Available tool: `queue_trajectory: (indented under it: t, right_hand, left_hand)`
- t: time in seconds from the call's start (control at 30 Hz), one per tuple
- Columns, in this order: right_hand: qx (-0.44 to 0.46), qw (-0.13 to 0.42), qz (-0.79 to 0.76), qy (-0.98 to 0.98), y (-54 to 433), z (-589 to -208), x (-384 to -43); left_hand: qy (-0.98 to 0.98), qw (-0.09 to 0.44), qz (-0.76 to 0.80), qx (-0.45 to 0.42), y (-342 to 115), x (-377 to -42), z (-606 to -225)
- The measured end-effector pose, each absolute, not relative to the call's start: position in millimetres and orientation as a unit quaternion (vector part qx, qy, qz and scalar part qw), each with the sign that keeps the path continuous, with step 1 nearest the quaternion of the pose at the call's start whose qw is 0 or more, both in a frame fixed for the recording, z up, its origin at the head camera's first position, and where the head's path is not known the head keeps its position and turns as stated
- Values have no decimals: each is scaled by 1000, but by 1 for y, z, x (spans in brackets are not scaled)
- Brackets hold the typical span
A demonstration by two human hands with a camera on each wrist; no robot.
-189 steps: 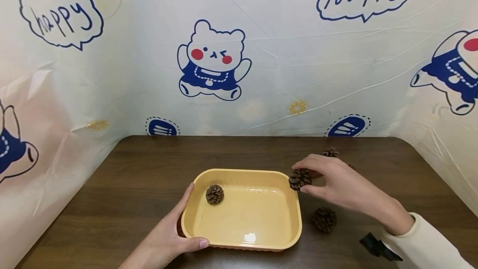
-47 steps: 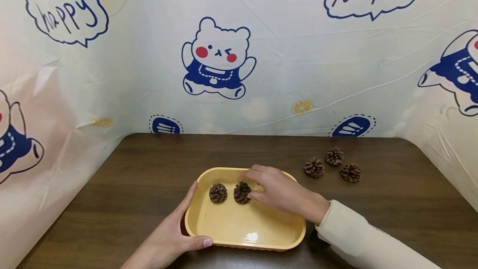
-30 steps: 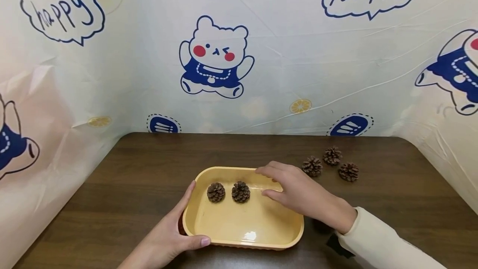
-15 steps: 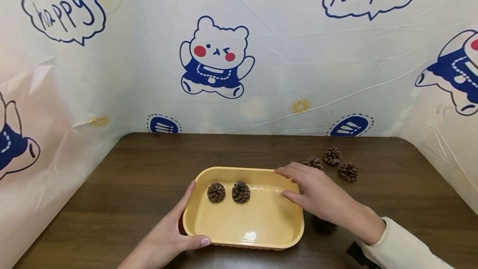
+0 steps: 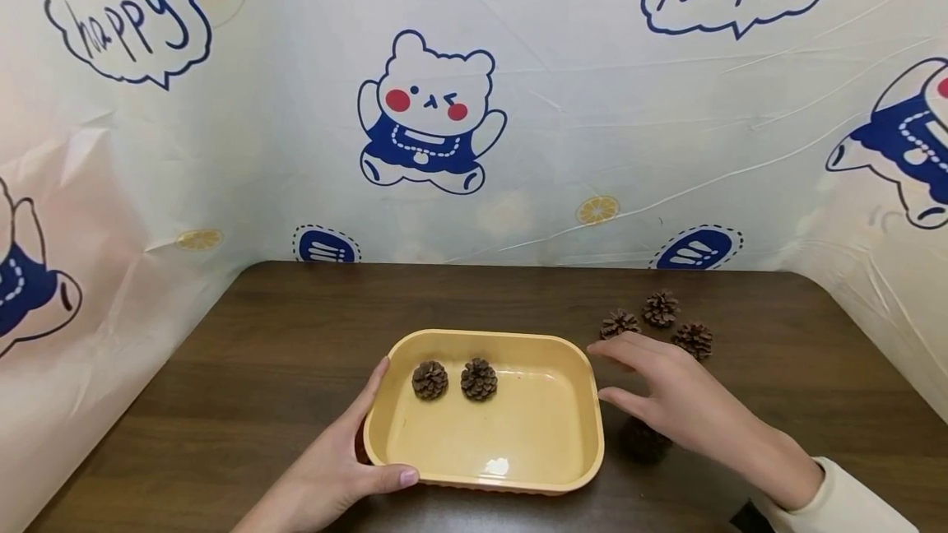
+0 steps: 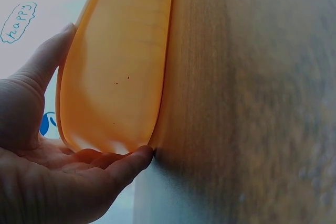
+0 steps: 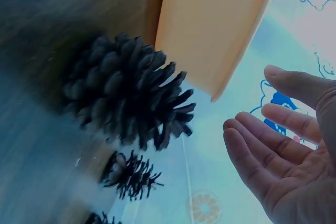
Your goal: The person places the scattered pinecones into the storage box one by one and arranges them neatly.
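My left hand (image 5: 322, 463) grips the left end of a yellow rectangular tray (image 5: 533, 434), thumb at the near rim and fingers along the side. In the left wrist view the tray wall (image 6: 115, 61) lies between thumb and fingers. Two brown pine cones, one at left (image 5: 429, 380) and one beside it (image 5: 479, 379), sit inside toward the back. Just outside the tray's right rim, my right hand (image 5: 685, 397) hovers with fingers spread and nothing in them. Partly hidden below it is a pine cone (image 5: 644, 442), large in the right wrist view (image 7: 126, 93).
Behind the right hand, three more pine cones lie on the dark wooden table (image 5: 318, 311): a left one (image 5: 619, 323), a far one (image 5: 661, 308) and a right one (image 5: 694, 339). A printed curtain (image 5: 548, 130) encloses the table's back and sides.
The right hand set a second pine cone in the tray, let go, and has moved right, out past the rim. The left hand keeps its hold on the tray.
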State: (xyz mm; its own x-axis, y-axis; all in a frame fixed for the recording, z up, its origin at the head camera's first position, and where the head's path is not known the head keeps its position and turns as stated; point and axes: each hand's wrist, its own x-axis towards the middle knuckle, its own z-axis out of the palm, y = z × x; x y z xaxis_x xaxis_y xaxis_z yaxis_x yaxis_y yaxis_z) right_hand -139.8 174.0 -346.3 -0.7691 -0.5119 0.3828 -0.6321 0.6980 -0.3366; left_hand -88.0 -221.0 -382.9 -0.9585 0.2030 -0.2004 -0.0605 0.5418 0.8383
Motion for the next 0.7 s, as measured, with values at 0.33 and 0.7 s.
queue_trajectory:
  t: [0.33, 0.7]
  right_hand:
    - [304, 145, 213, -917, 190, -362, -134]
    - [318, 172, 213, -908, 207, -379, -129]
  left_hand:
    - [860, 145, 488, 36, -221, -89, -383]
    - [856, 147, 495, 40, -221, -89, -384]
